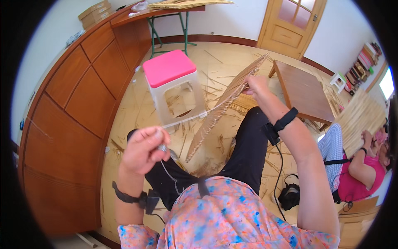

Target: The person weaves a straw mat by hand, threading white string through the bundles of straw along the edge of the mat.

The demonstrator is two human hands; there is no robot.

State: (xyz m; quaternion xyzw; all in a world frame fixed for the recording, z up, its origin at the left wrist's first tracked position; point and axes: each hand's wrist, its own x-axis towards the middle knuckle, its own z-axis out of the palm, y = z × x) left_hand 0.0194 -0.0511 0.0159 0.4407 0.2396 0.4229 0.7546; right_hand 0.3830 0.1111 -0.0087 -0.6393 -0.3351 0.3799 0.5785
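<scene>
A flat panel of brown straw or reed (pixel 226 106) stands tilted, nearly edge-on, in front of my knees. Closed on its upper edge is my right hand (pixel 256 87), with the fingertips partly hidden behind it. My left hand (pixel 147 149) is raised at the left, fingers pinched together on a white cord (pixel 184 121). That cord stretches taut from the panel's edge to my fingers, and its loose tail hangs over my lap. A small shiny metal piece (pixel 162 147) shows at my left fingers; I cannot tell whether it is worn or held.
A pink-topped white stool (pixel 170 68) stands ahead, left of the panel. Wooden cabinets (pixel 78 87) line the left side. A low brown table (pixel 302 89) is at the right. Nearby, a person in pink (pixel 365 176) handles another straw panel (pixel 360 120). Loose straw litters the floor.
</scene>
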